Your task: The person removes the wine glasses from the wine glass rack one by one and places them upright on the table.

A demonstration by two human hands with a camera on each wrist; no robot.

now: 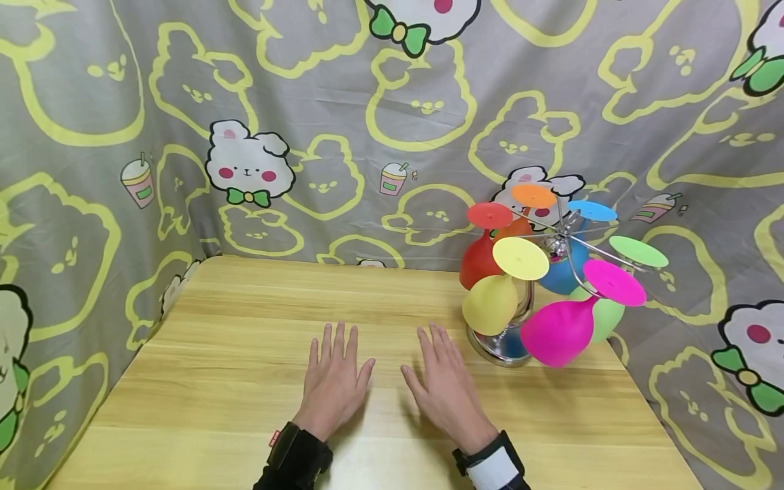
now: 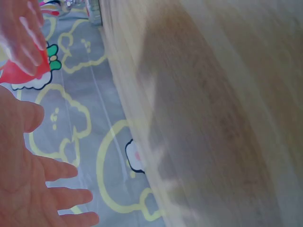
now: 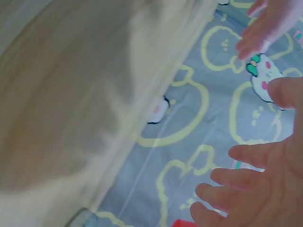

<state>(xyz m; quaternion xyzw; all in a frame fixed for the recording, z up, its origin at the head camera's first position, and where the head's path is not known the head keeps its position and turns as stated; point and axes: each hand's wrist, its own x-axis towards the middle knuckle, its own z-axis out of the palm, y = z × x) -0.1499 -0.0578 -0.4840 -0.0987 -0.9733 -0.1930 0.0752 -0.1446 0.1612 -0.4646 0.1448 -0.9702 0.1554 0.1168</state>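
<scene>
My left hand (image 1: 333,388) is held palm down over the middle of the wooden table (image 1: 245,327), fingers straight and holding nothing. To its right, my right hand (image 1: 446,391) is posed the same way, also holding nothing. Nearest to the right hand stands a chrome rack with a round base (image 1: 499,347). Coloured discs ring its top, among them a yellow disc (image 1: 520,258) and a magenta disc (image 1: 614,282). Beneath the discs hang rounded, balloon-like pieces, including a yellow one (image 1: 490,305), a magenta one (image 1: 559,332) and a red one (image 1: 480,262). Both wrist views show spread fingers.
A grey curtain (image 1: 343,102) with yellow outlines and rabbit faces surrounds the table at the back and both sides. The rack's arms and discs spread over the table's right rear part. A black band (image 1: 300,449) circles the left wrist, and a black-and-white band (image 1: 493,466) the right.
</scene>
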